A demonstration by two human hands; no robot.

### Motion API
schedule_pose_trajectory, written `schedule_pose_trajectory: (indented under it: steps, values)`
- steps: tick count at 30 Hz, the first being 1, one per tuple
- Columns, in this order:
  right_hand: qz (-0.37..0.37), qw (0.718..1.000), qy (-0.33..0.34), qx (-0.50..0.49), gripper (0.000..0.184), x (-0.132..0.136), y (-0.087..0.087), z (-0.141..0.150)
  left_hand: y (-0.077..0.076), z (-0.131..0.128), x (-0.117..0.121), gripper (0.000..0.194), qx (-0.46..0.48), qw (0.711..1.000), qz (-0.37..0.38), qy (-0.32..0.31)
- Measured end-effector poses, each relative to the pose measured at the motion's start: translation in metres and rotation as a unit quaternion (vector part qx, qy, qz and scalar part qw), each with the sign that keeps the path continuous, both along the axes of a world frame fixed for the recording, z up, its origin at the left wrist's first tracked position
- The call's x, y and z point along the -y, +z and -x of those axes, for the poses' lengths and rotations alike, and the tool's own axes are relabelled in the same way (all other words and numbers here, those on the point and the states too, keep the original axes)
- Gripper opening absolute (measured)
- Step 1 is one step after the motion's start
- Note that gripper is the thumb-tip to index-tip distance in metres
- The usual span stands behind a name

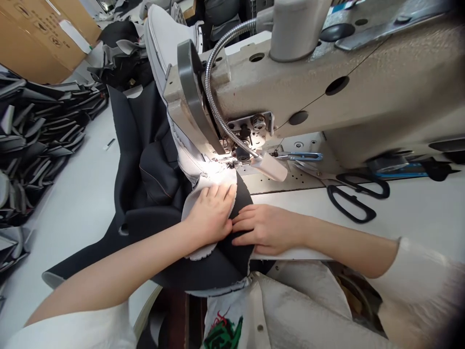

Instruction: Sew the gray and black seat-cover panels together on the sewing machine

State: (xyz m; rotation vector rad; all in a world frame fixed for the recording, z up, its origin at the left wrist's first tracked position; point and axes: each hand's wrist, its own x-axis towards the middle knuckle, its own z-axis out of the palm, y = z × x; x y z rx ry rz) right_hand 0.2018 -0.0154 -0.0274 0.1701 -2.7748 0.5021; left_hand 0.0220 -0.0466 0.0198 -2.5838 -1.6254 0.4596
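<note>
My left hand (212, 211) lies palm down on a light grey fabric piece (199, 253), with its fingers stretched toward the lit needle area. Beside it, my right hand (263, 228) rests flat on black padded material (196, 274), its fingertips close to my left thumb. The black material spreads left into a moulded, seat-cover-like shape with a stitched bulge (159, 172). Under the presser foot (232, 162) of a sewing machine (308, 87), a pale padded strip (189, 160) meets the grey fabric. Bright lamp light washes out the stitching spot.
Black-handled scissors (351, 201) and blue-handled snips (301, 156) lie right of the needle. A lamp head (269, 166) on a flexible metal neck hangs close by. Stacked dark pieces (39, 140) and a cardboard box (43, 39) stand on the left.
</note>
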Motion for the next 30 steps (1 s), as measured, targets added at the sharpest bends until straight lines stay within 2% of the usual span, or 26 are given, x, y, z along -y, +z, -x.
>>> schedule_pose_trajectory:
  steps: [3,5,9,12,15,19,21,25,27,30]
  values:
    - [-0.046,0.999,0.017,-0.008,0.033,0.017,-0.009,0.031,0.014,0.009,0.007,0.083,-0.079,0.989,0.121,0.032]
    - [-0.058,0.998,-0.004,-0.008,0.029,0.028,-0.015,0.054,0.019,0.016,0.000,0.085,-0.118,0.978,0.160,0.060]
    - [0.000,0.998,-0.070,0.002,0.029,0.045,-0.020,0.078,0.022,0.027,-0.021,0.078,-0.135,0.979,0.143,0.048]
    - [0.051,0.997,-0.055,0.021,0.033,0.056,-0.021,0.078,0.022,0.029,-0.029,0.076,-0.099,0.981,0.165,0.020]
    - [0.031,0.997,-0.071,0.001,0.024,0.063,-0.026,0.080,0.022,0.027,-0.035,0.073,-0.046,0.979,0.197,0.019]
    - [0.003,0.994,-0.105,-0.015,0.017,0.061,-0.036,0.092,0.018,0.016,-0.044,0.072,-0.005,0.983,0.182,0.010]
    - [0.012,0.992,-0.122,-0.001,0.018,0.057,-0.039,0.100,0.016,0.009,-0.047,0.072,-0.012,0.984,0.178,0.027]
    - [0.034,0.987,-0.157,0.028,0.022,0.049,-0.038,0.112,0.013,0.001,-0.044,0.079,-0.077,0.975,0.181,0.101]
    - [0.038,0.985,-0.167,0.029,0.030,0.049,-0.036,0.111,0.012,0.003,-0.040,0.081,-0.072,0.976,0.183,0.093]
    - [0.048,0.980,-0.194,0.018,0.062,0.052,-0.035,0.105,0.010,0.007,-0.038,0.076,-0.044,0.980,0.178,0.072]
